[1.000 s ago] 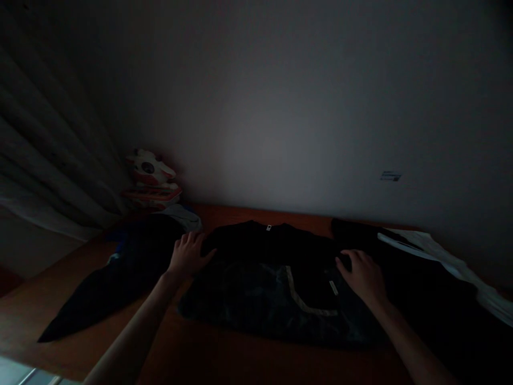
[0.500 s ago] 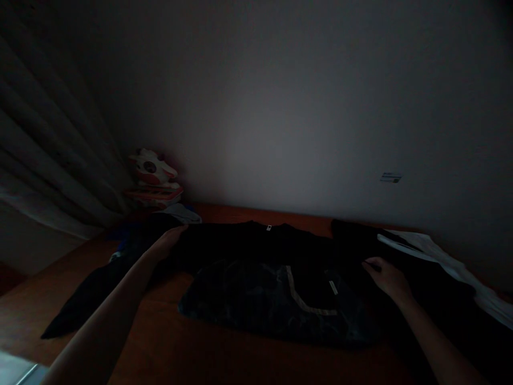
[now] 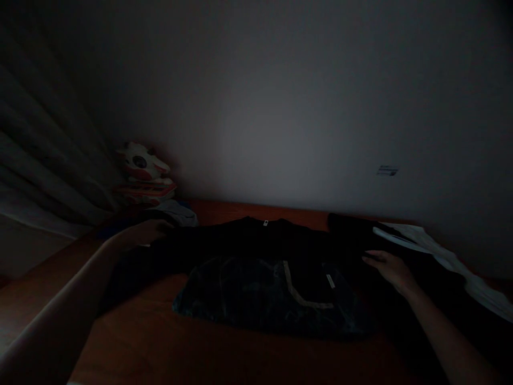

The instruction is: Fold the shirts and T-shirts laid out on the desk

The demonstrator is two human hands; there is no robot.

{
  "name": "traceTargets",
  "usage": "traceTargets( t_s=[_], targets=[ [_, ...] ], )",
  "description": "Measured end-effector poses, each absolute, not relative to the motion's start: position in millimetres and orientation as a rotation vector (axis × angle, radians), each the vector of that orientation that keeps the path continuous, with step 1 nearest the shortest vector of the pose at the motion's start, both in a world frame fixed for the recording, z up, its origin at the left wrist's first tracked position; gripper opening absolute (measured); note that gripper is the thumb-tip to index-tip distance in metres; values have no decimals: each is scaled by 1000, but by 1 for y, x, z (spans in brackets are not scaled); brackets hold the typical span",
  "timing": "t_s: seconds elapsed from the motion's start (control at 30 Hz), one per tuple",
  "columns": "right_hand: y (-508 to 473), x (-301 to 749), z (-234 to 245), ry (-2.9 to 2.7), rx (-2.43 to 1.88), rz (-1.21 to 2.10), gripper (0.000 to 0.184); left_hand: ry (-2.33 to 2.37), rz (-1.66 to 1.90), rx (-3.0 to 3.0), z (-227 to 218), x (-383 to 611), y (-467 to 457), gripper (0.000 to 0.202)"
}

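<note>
A black shirt lies spread out with its collar toward the wall and a small white label at the neck. My left hand is closed on the end of its left-hand sleeve; the fingertips are hard to see in the dark. On the other side my right hand pinches black cloth where the right-hand sleeve seems to end. In front of the shirt's body, partly over it, is a dark blue patterned garment with a pale-edged opening and a small white tag.
More black clothing and a white cloth lie at the right. A grey cloth is bunched at the back left, near a cow-shaped toy. Everything rests on an orange-brown surface against the wall. A curtain hangs at left.
My left hand has moved left, drawing the sleeve outward across the dark clothes there. My right hand stays nearly in place. The view has shifted slightly.
</note>
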State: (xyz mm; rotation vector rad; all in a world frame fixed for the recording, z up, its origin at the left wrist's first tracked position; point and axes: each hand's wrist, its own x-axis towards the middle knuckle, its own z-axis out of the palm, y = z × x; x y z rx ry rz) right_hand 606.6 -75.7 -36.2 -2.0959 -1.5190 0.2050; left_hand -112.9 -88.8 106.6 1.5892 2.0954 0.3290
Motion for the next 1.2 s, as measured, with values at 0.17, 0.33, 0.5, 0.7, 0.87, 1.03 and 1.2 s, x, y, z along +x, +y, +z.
traceTargets(
  t_s=[0.17,0.33,0.5,0.7,0.87,1.03,1.2],
  targets=[
    [-101,587,-18,-1536,-1985,50,51,2532,555,1908,104,-98,-111,41],
    [-175,567,-11,-1697,-1919,411,49,2259,338,1870,55,-83,-183,40],
    [-224,568,-36,-1974,-1822,592,52,1874,369,1942,-9,-85,-225,52],
    [-224,547,-47,-1939,-1686,506,38,1623,681,2142,-22,-62,-213,33],
    [-221,525,-22,-1615,-1667,596,48,1570,1061,1748,-3,-41,-199,41],
    [-212,512,-6,-1351,-1707,682,55,1523,1470,1238,1,-13,-187,53],
    [-213,512,-29,-1572,-1681,774,62,1534,1235,1537,-17,-14,-178,56]
  ],
)
